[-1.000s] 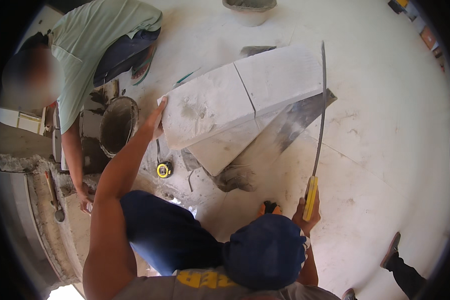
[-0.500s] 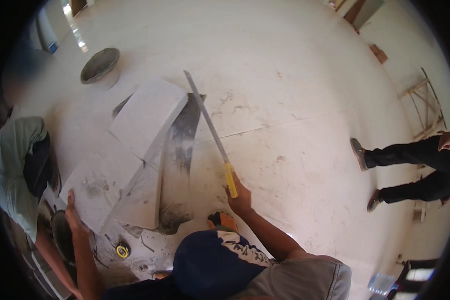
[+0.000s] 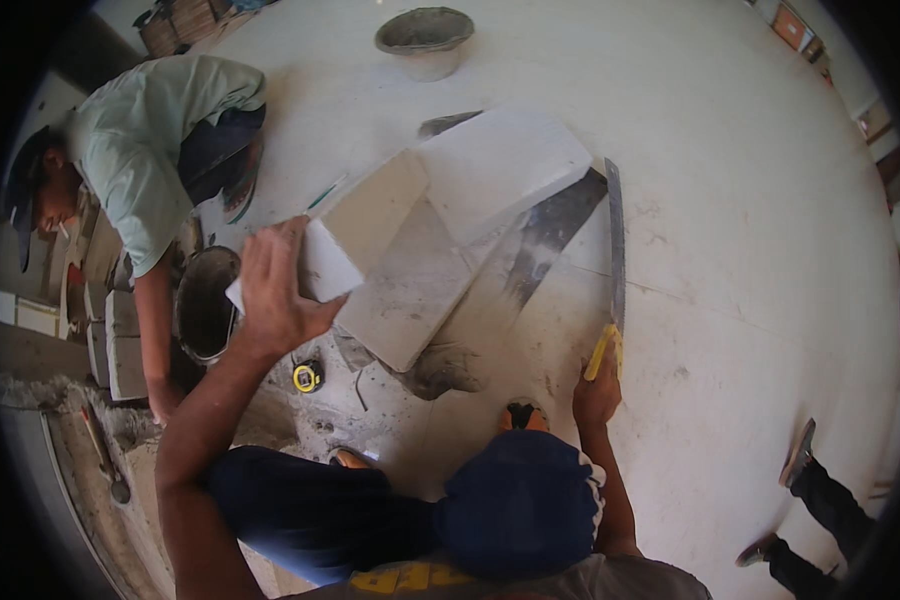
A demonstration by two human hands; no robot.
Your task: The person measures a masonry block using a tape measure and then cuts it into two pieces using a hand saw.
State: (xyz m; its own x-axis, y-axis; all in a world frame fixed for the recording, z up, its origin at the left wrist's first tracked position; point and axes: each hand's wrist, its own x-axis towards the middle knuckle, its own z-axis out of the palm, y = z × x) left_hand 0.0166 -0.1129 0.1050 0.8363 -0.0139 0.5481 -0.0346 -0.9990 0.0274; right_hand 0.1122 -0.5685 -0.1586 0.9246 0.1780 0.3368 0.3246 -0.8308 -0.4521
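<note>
The left hand [image 3: 273, 290] grips the near end of a pale block [image 3: 370, 212], fingers and thumb spread wide across it; the block sits tilted, reaching away beyond the hand. The right hand [image 3: 597, 398] is wrapped around a saw's [image 3: 616, 240] yellow handle. Between the hands, farther out, lies a second block [image 3: 510, 165].

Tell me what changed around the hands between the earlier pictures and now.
The left hand, already at the left block, has tipped it up and brought it leftward, away from the right block, baring more of the slab beneath. The right hand still holds the saw. The right block and tape measure stay put.
</note>
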